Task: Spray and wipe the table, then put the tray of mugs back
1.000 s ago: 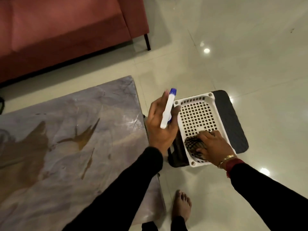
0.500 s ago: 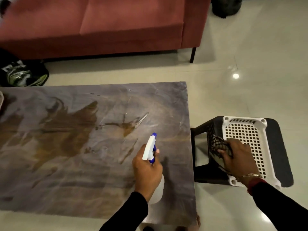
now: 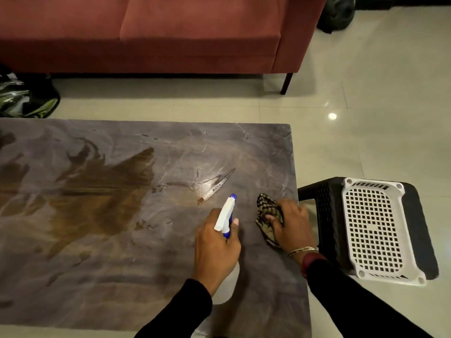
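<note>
A low table [image 3: 97, 228] with a grey and brown marbled top fills the left and middle of the head view. My left hand [image 3: 216, 247] grips a white spray bottle [image 3: 225, 214] with a blue nozzle, held above the table's right part and pointing away from me. My right hand [image 3: 291, 223] presses a checked brown cloth [image 3: 267, 211] on the table near its right edge. No tray of mugs is in view.
A white perforated basket [image 3: 375, 230] sits on a black stool [image 3: 324, 215] just right of the table. A red sofa [image 3: 156, 32] stands behind the table. A bag [image 3: 24, 98] lies on the floor at the far left, another dark bag [image 3: 338, 11] at top right.
My right hand lifted the cloth out of the white basket and brought it left onto the table. My left hand moved the spray bottle over the table, and the view swung left.
</note>
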